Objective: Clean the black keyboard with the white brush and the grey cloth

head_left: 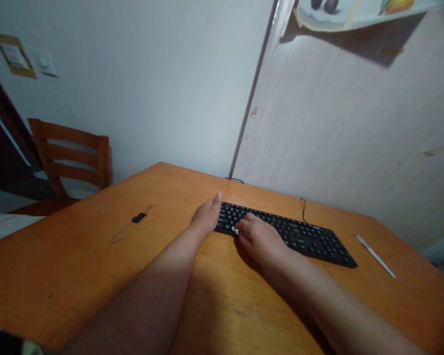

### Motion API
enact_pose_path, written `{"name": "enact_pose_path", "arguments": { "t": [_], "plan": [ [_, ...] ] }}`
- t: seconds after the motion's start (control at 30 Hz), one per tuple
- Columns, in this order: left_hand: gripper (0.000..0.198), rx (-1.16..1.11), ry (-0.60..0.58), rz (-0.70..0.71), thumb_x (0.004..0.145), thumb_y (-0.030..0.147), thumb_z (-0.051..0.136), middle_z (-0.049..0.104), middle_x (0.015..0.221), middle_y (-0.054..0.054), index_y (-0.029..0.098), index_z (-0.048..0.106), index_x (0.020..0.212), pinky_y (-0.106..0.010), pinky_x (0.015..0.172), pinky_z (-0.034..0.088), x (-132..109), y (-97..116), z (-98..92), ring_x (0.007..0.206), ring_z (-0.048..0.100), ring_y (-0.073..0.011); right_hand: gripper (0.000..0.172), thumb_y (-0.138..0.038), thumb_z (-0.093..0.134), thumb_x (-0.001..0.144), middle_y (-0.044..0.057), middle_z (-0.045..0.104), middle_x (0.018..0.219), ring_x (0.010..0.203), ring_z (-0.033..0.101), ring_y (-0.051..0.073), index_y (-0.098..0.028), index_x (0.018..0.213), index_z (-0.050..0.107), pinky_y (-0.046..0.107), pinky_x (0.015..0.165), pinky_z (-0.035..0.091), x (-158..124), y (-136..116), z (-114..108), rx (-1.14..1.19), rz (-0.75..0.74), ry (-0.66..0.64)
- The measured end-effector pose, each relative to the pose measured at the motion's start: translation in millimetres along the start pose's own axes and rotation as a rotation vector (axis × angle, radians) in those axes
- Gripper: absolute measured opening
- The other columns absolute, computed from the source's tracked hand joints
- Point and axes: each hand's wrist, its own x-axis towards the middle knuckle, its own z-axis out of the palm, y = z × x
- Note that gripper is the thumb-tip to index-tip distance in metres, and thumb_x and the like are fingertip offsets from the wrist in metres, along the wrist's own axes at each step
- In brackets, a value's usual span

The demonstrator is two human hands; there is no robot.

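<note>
Your left hand touches one keyboard, finger grip unclear; right hand pinches one white scrap; key print illegible

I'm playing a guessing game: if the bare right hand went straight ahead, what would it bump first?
Probably the bare left hand at the left end of the long black plastic keyboard; depth around the right hand is unclear.
</note>
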Motion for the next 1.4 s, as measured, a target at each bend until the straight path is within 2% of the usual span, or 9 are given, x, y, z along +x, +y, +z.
{"name": "enact_pose_path", "arguments": {
  "t": [0.17,0.33,0.47,0.67,0.8,0.87,1.03,1.2,1.4],
  "plan": [
    [0.077,-0.009,0.005,0.004,0.096,0.073,0.019,0.076,0.12,-0.013,0.02,0.073,0.112,-0.038,0.098,0.048,0,0,-0.1,0.118,0.066,-0.0305,0.021,-0.02,0.052,0.093,0.008,0.063,0.103,0.092,0.061,0.019,-0.019,0.1,0.072,0.027,0.079,0.043,0,2,-2,-0.01,-0.024,-0.029],
    [0.077,0.011,-0.007,0.008,0.097,0.073,0.018,0.077,0.114,-0.012,0.021,0.074,0.109,-0.038,0.095,0.05,0,2,-1.1,0.113,0.068,-0.0305,0.022,-0.022,0.05,0.095,0.009,0.063,0.103,0.092,0.062,0.02,-0.019,0.1,0.071,0.027,0.078,0.042,2,4,-3,-0.016,-0.021,-0.001],
    [0.078,0.048,-0.012,0.008,0.097,0.072,0.016,0.078,0.11,-0.012,0.021,0.073,0.109,-0.04,0.093,0.051,-1,4,-2.0,0.109,0.069,-0.0305,0.02,-0.021,0.052,0.093,0.008,0.063,0.104,0.091,0.062,0.019,-0.02,0.098,0.072,0.028,0.077,0.042,7,4,-5,-0.06,-0.06,-0.047],
    [0.078,0.04,-0.008,0.021,0.098,0.071,0.016,0.078,0.11,-0.013,0.02,0.074,0.108,-0.04,0.094,0.051,-2,4,-2.7,0.109,0.069,-0.031,0.022,-0.025,0.05,0.095,0.008,0.064,0.099,0.084,0.061,0.019,-0.02,0.092,0.071,0.03,0.07,0.039,13,1,-9,-0.155,-0.073,-0.041],
    [0.077,0.026,0.006,0.018,0.097,0.072,0.017,0.078,0.112,-0.012,0.021,0.074,0.107,-0.038,0.095,0.05,-1,2,-2.1,0.111,0.069,-0.0302,0.02,-0.024,0.052,0.093,0.007,0.064,0.098,0.081,0.061,0.019,-0.02,0.089,0.071,0.03,0.069,0.039,15,2,-12,-0.139,-0.092,-0.058],
    [0.076,0.024,0.01,0.015,0.097,0.071,0.018,0.077,0.114,-0.011,0.021,0.074,0.108,-0.038,0.095,0.05,-1,2,-1.7,0.111,0.069,-0.0301,0.019,-0.024,0.053,0.092,0.007,0.065,0.099,0.082,0.061,0.018,-0.02,0.092,0.072,0.029,0.07,0.039,17,2,-13,-0.098,-0.098,-0.067],
    [0.077,0.016,0.015,0.012,0.098,0.071,0.016,0.077,0.115,-0.012,0.02,0.074,0.11,-0.038,0.097,0.05,0,0,0.3,0.114,0.069,-0.03,0.026,-0.024,0.049,0.096,0.008,0.064,0.105,0.09,0.062,0.019,-0.02,0.108,0.072,0.028,0.075,0.041,20,-3,-8,-0.035,-0.093,0.018],
    [0.08,-0.017,0.016,-0.009,0.097,0.073,0.015,0.075,0.12,-0.014,0.019,0.073,0.114,-0.038,0.099,0.049,3,-3,2.6,0.118,0.067,-0.0299,0.019,-0.024,0.052,0.093,0.007,0.063,0.101,0.087,0.061,0.02,-0.02,0.093,0.071,0.029,0.072,0.04,19,-5,-2,-0.108,-0.137,-0.014],
    [0.085,-0.028,0.018,-0.039,0.096,0.075,0.012,0.074,0.122,-0.015,0.017,0.072,0.116,-0.037,0.1,0.049,3,-3,3.6,0.119,0.067,-0.0293,0.023,-0.025,0.049,0.096,0.008,0.062,0.102,0.091,0.06,0.021,-0.02,0.1,0.071,0.029,0.074,0.041,18,-7,0,-0.109,-0.113,0.018]
  ]
}}
